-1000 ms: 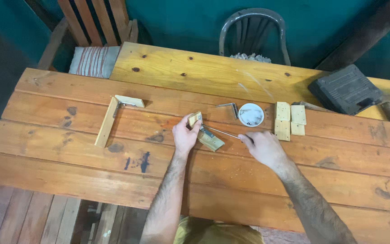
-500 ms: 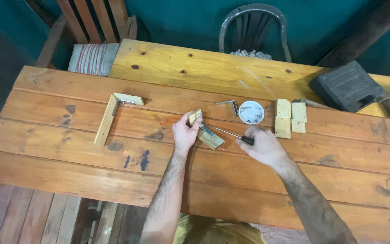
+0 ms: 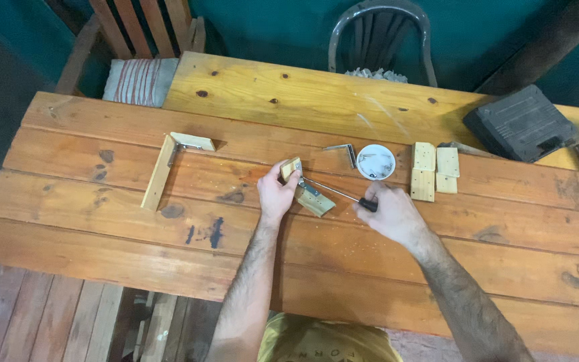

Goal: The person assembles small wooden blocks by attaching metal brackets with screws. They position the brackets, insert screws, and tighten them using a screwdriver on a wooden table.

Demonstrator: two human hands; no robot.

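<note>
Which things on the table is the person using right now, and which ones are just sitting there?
In use:
left hand holding the small wooden corner piece
right hand holding the screwdriver

Just lying about:
finished wooden L-frame
white dish of screws
loose metal bracket
wood blocks
dark tool case

Left hand (image 3: 276,196) pinning wooden bracket piece (image 3: 308,194) on table (image 3: 102,241), right hand (image 3: 391,214) gripping screwdriver (image 3: 340,194)

Bare hairy forearms, yellow shirt (image 3: 330,338)
</note>
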